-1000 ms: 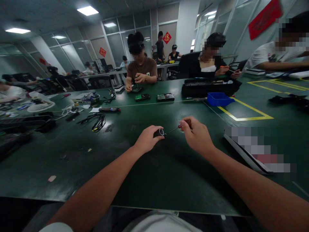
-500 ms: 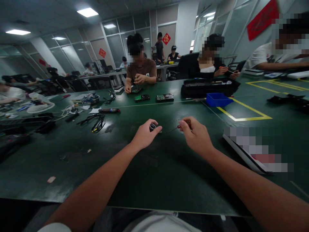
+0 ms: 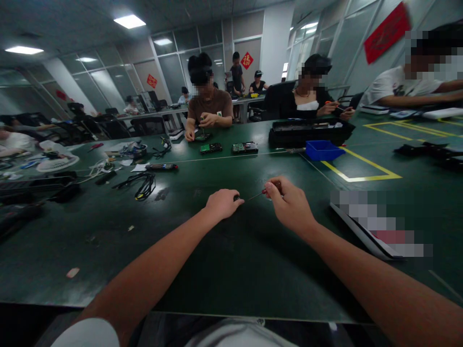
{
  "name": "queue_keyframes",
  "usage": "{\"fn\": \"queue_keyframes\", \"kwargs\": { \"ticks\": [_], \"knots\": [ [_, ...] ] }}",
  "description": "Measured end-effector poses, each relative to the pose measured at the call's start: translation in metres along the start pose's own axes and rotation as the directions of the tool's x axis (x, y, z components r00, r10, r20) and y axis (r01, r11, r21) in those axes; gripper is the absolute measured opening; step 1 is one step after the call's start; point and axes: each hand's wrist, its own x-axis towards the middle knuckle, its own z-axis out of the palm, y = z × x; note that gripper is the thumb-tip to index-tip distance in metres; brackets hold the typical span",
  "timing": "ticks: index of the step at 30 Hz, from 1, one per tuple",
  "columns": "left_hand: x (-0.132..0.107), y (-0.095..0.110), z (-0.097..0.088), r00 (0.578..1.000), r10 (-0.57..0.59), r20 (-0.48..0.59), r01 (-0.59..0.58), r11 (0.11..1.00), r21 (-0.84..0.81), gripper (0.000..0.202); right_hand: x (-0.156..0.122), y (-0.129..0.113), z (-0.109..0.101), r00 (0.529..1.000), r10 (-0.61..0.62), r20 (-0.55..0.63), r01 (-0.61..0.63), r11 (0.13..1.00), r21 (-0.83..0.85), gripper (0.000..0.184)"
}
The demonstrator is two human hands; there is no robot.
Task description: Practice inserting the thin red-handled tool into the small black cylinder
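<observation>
My left hand (image 3: 222,203) is closed around a small dark round piece (image 3: 236,197), and only its edge shows between thumb and fingers. The back of this hand faces up. My right hand (image 3: 291,201) grips a screwdriver (image 3: 265,192) by its dark red handle. Its thin metal shaft points left and slightly down, with the tip close to the dark piece. Whether the tip touches the piece I cannot tell. Both hands are just above the green tabletop (image 3: 202,270).
Black cables (image 3: 142,185) and a dark pen-like tool (image 3: 161,166) lie to the left. Two circuit-board units (image 3: 245,147) sit ahead, before a co-worker (image 3: 210,103). A blue bin (image 3: 324,150) and a black case (image 3: 280,134) stand right of centre. A pixelated booklet (image 3: 376,231) lies right.
My left hand has turned over and moved right, so the round piece is now mostly covered and nearer the screwdriver tip. My right hand keeps its grip. The whole view has shifted slightly.
</observation>
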Motion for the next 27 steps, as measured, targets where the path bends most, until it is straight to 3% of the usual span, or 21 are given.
{"fn": "queue_keyframes", "kwargs": {
  "ticks": [4, 6, 9, 12, 14, 16, 17, 23, 27],
  "knots": [
    [0.003, 0.002, 0.003, 0.999, 0.025, -0.044, -0.023, 0.999, 0.048, 0.029, 0.000, 0.001, 0.001, 1.000, 0.000, 0.004, 0.000, 1.000, 0.002, 0.026],
    [0.004, -0.002, 0.001, 0.998, 0.026, -0.063, -0.026, 1.000, -0.004, 0.027, 0.000, 0.000, 0.001, 1.000, -0.007, 0.001, 0.007, 1.000, 0.003, 0.026],
    [0.007, -0.013, -0.006, 0.998, 0.006, -0.067, -0.021, 0.973, -0.228, 0.024, -0.001, 0.000, 0.000, 1.000, -0.008, 0.006, 0.008, 1.000, 0.015, 0.028],
    [0.008, -0.031, -0.020, 0.989, -0.145, -0.008, 0.116, 0.818, -0.564, 0.021, -0.001, 0.000, -0.001, 1.000, -0.001, 0.017, 0.001, 1.000, 0.021, 0.028],
    [0.005, -0.047, -0.031, 0.948, -0.311, 0.069, 0.243, 0.569, -0.786, 0.020, -0.001, 0.000, -0.001, 1.000, 0.004, 0.026, -0.005, 1.000, 0.024, 0.028],
    [-0.001, -0.065, -0.044, 0.895, -0.426, 0.134, 0.280, 0.302, -0.911, 0.017, -0.001, 0.000, -0.001, 0.999, 0.010, 0.031, -0.011, 1.000, 0.024, 0.028],
    [-0.005, -0.075, -0.050, 0.876, -0.460, 0.147, 0.272, 0.218, -0.937, 0.015, -0.001, 0.000, 0.000, 0.999, 0.012, 0.033, -0.012, 1.000, 0.025, 0.028],
    [-0.047, -0.143, -0.087, 0.766, -0.634, 0.102, 0.215, 0.103, -0.971, 0.012, -0.001, 0.000, -0.001, 0.999, 0.011, 0.042, -0.012, 1.000, 0.025, 0.029],
    [-0.086, -0.192, -0.109, 0.612, -0.790, 0.043, 0.176, 0.084, -0.981, 0.017, -0.001, 0.000, 0.000, 0.999, 0.017, 0.042, -0.017, 1.000, 0.010, 0.028]
  ]
}}
